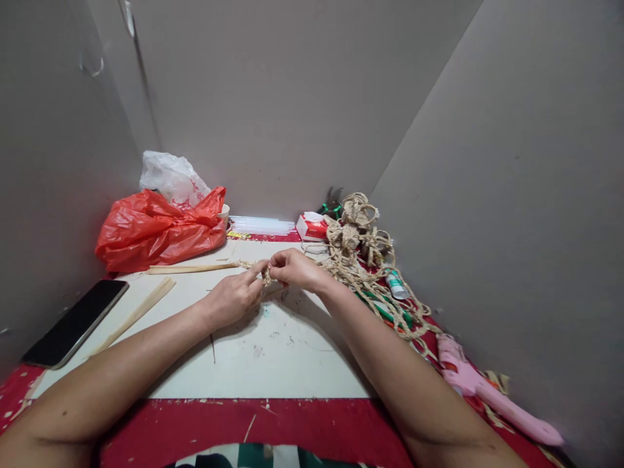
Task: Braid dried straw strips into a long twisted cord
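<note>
Over the middle of a white board [292, 364], my left hand [234, 296] and my right hand [295, 268] meet at the fingertips. Between them is a small piece of braided straw cord [266, 278], pinched by the fingers of both hands. Part of the cord is hidden behind the fingers. A flat straw strip [190, 268] runs leftward from just behind my left hand. Another pale straw strip [136, 315] lies slanted on the board, left of my left forearm.
At the left are a red plastic bag [163, 227] and a black phone [78, 322]. Clear sticks [260, 225] and a tissue pack [312, 227] lie along the back. Heaped braided cord [351, 253], a small bottle [396, 285] and a pink glue gun [502, 393] line the right. Grey panels [273, 97] enclose the table.
</note>
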`<state>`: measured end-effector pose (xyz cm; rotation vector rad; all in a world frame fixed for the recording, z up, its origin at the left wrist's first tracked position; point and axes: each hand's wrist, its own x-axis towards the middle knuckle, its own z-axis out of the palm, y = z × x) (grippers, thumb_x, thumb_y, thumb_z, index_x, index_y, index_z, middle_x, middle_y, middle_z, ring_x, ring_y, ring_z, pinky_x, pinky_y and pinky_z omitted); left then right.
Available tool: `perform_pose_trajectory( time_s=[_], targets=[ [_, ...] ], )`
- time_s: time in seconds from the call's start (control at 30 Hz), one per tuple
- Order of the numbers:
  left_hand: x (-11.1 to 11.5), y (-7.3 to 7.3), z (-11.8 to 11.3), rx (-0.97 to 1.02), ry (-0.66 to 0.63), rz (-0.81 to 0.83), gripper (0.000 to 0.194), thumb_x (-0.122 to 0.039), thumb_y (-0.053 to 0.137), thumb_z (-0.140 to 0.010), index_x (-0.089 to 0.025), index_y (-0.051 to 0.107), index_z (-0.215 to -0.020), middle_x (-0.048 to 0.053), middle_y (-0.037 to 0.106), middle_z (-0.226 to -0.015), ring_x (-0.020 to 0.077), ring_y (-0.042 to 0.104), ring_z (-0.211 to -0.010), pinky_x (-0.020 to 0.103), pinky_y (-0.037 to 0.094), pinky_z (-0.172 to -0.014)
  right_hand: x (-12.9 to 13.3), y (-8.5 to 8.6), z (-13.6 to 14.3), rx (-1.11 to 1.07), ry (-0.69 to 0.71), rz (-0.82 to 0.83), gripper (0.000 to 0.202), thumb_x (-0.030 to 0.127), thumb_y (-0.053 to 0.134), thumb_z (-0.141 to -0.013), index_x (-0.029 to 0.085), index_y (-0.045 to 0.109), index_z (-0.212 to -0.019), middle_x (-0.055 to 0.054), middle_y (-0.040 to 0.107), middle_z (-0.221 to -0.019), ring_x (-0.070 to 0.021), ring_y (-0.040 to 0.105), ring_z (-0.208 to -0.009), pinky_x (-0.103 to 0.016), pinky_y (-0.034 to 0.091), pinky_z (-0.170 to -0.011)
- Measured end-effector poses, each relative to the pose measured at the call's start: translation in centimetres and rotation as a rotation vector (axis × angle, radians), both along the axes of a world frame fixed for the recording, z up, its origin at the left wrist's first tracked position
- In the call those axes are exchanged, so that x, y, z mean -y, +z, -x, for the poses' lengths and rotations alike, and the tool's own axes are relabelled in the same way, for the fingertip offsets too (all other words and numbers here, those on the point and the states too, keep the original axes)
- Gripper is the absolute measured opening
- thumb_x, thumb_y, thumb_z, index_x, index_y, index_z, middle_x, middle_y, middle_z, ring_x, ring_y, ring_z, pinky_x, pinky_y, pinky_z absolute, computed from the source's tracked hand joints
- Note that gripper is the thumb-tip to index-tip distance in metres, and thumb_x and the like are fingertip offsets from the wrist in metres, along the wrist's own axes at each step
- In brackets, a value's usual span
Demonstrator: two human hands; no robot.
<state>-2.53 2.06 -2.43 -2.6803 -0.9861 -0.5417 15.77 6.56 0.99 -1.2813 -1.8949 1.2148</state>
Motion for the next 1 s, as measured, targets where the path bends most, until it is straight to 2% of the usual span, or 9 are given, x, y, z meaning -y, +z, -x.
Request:
perform_pose_trajectory(
  time_s=[0.13, 0.27, 0.37, 0.47, 0.57, 0.67, 0.87, 0.93, 1.0],
  targets=[
    [-0.1, -0.3, -0.1, 0.053, 0.002, 0.116, 0.013, -0.015, 0.043, -0.085, -0.014, 0.056, -0.082, 0.017, 0.048, -0.134, 0.0121, 0.060, -0.064, 0.029, 0.049, -0.061, 0.4, 0.4, 0.1, 0.103, 0.033, -0.078, 0.010, 0.008, 0.052, -0.060, 0.015, 0.052, -0.053, 0.006, 0.045, -0.044, -0.0057, 0.039, -0.041, -0.019, 0.028, -0.041],
    [-0.4, -0.2, -0.3, 0.233, -0.023, 0.201, 0.016, -0.017, 0.042, -0.087, -0.014, 0.057, -0.090, 0.017, 0.051, -0.127, 0.0163, 0.062, -0.085, 0.030, 0.050, -0.075, 0.4, 0.5, 0.2, 0.033, 0.007, -0.028, 0.006, 0.010, 0.052, -0.061, 0.014, 0.056, -0.059, 0.004, 0.050, -0.049, -0.0062, 0.042, -0.042, -0.018, 0.031, -0.041],
    [-0.6, 0.3, -0.4, 0.408, -0.065, 0.315, 0.017, -0.013, 0.040, -0.085, -0.015, 0.058, -0.082, 0.011, 0.058, -0.109, 0.0155, 0.058, -0.093, 0.029, 0.048, -0.082, 0.0, 0.3, 0.3, -0.027, -0.086, -0.080, 0.005, 0.012, 0.053, -0.061, 0.014, 0.056, -0.059, 0.003, 0.051, -0.049, -0.0065, 0.043, -0.041, -0.019, 0.032, -0.041],
    [-0.8, 0.6, -0.7, 0.536, -0.069, 0.431, 0.023, -0.009, 0.038, -0.083, -0.016, 0.050, -0.064, 0.005, 0.057, -0.081, 0.0140, 0.056, -0.082, 0.028, 0.046, -0.077, -0.7, 0.0, 0.4, -0.124, -0.240, -0.167, 0.004, 0.015, 0.052, -0.062, 0.015, 0.055, -0.058, 0.004, 0.049, -0.048, -0.0064, 0.042, -0.040, -0.020, 0.033, -0.041],
    [-0.7, 0.6, -1.0, 0.606, -0.066, 0.487, 0.026, -0.008, 0.037, -0.081, -0.018, 0.039, -0.057, 0.001, 0.048, -0.066, 0.0125, 0.050, -0.069, 0.027, 0.043, -0.068, -1.3, -0.1, 0.1, -0.261, -0.350, -0.168, 0.003, 0.017, 0.052, -0.063, 0.015, 0.055, -0.062, 0.004, 0.048, -0.046, -0.0068, 0.042, -0.040, -0.020, 0.036, -0.040],
    [-0.6, 0.4, -1.3, 0.632, -0.062, 0.517, 0.026, -0.009, 0.038, -0.081, -0.019, 0.034, -0.057, -0.001, 0.043, -0.064, 0.0110, 0.043, -0.063, 0.026, 0.039, -0.062, -1.4, 0.0, -0.3, -0.337, -0.286, -0.103, 0.005, 0.020, 0.056, -0.063, 0.015, 0.055, -0.065, 0.004, 0.050, -0.049, -0.0069, 0.043, -0.042, -0.020, 0.037, -0.041],
    [-0.6, 0.0, -1.3, 0.605, -0.057, 0.568, 0.021, -0.008, 0.037, -0.079, -0.018, 0.040, -0.061, -0.001, 0.046, -0.067, 0.0106, 0.044, -0.065, 0.025, 0.039, -0.063, -1.1, 0.2, -0.8, -0.299, -0.018, 0.053, 0.019, 0.029, 0.068, -0.062, 0.014, 0.058, -0.067, 0.002, 0.055, -0.055, -0.0063, 0.045, -0.046, -0.019, 0.035, -0.043],
    [-0.7, 0.1, -1.2, 0.623, -0.053, 0.550, 0.022, -0.009, 0.038, -0.080, -0.018, 0.038, -0.060, 0.000, 0.046, -0.068, 0.0107, 0.046, -0.066, 0.025, 0.040, -0.064, -1.3, 0.1, -0.8, -0.320, -0.048, 0.014, 0.022, 0.033, 0.069, -0.063, 0.014, 0.058, -0.064, 0.004, 0.052, -0.049, -0.0058, 0.042, -0.043, -0.019, 0.033, -0.042],
    [-0.7, 0.2, -1.2, 0.656, -0.041, 0.530, 0.024, -0.011, 0.039, -0.081, -0.018, 0.037, -0.058, 0.001, 0.049, -0.070, 0.0115, 0.049, -0.070, 0.026, 0.041, -0.067, -1.6, -0.2, -0.8, -0.377, -0.155, -0.006, 0.025, 0.035, 0.069, -0.064, 0.015, 0.056, -0.061, 0.005, 0.048, -0.045, -0.0055, 0.039, -0.039, -0.019, 0.031, -0.040]
  ],
)
